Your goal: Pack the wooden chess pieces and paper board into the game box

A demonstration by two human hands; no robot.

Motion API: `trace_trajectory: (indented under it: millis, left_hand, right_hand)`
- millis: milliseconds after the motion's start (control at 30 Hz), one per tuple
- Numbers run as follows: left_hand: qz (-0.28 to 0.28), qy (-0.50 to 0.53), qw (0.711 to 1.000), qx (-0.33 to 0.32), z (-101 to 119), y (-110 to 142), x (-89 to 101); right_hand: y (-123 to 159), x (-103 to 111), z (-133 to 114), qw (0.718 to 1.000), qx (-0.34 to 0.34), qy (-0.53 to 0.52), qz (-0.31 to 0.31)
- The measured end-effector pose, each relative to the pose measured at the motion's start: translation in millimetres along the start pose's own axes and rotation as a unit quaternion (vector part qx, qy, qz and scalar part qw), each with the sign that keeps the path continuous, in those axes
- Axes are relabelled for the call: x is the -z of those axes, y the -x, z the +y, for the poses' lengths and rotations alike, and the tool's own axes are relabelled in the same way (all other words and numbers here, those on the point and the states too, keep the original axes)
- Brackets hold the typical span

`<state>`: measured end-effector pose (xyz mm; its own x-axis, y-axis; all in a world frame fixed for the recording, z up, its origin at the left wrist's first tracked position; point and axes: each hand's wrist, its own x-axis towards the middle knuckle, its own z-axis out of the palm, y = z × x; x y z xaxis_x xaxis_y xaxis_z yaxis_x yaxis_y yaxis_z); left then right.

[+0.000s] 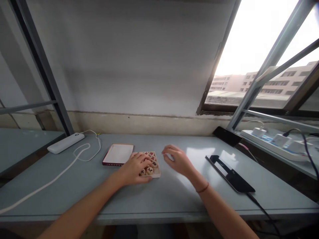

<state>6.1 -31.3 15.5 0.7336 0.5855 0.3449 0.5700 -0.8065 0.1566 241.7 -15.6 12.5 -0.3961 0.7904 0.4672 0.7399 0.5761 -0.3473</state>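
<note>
A shallow white box (157,174) of round Chinese chess pieces (150,170) lies on the desk, the pieces marked with red or black characters. My left hand (136,168) grips the box from its left side, fingers bent over the pieces and thumb along the near wall. It hides much of the box's left part. Just right of the box, my right hand (177,160) hovers with fingers loosely curved, a gap showing between thumb and index finger, and nothing visible in it. Left of the box is a red-edged lid (120,154), white inside face up.
A white power bank (66,143) with a white cable (54,179) lies at the left. On the right are a dark tablet-like device (230,174) with a black cable, a black phone (227,136) and a power strip (279,142) with plugs. Metal frame posts flank the desk.
</note>
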Motion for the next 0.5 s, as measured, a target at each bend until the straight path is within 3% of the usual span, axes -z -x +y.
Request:
trace_trajectory:
  millis: [100, 200, 267, 500]
  left_hand:
    - [0.005, -0.027, 0.999, -0.02, 3, -1, -5.5]
    - [-0.005, -0.048, 0.998, -0.028, 2, 0, -12.7]
    - [-0.008, -0.054, 0.998, -0.024, 0, 0, -17.9]
    - [-0.01, -0.069, 0.997, -0.018, -5, 0, -26.8]
  right_hand:
    - [2, 12, 38, 0.983, -0.109, 0.136, -0.051]
    - [9, 16, 62, 0.967, -0.162, 0.127, -0.151]
    - [11, 14, 66, 0.968, -0.156, 0.098, -0.173]
    - [-1, 6, 48, 0.976, -0.137, 0.066, -0.155]
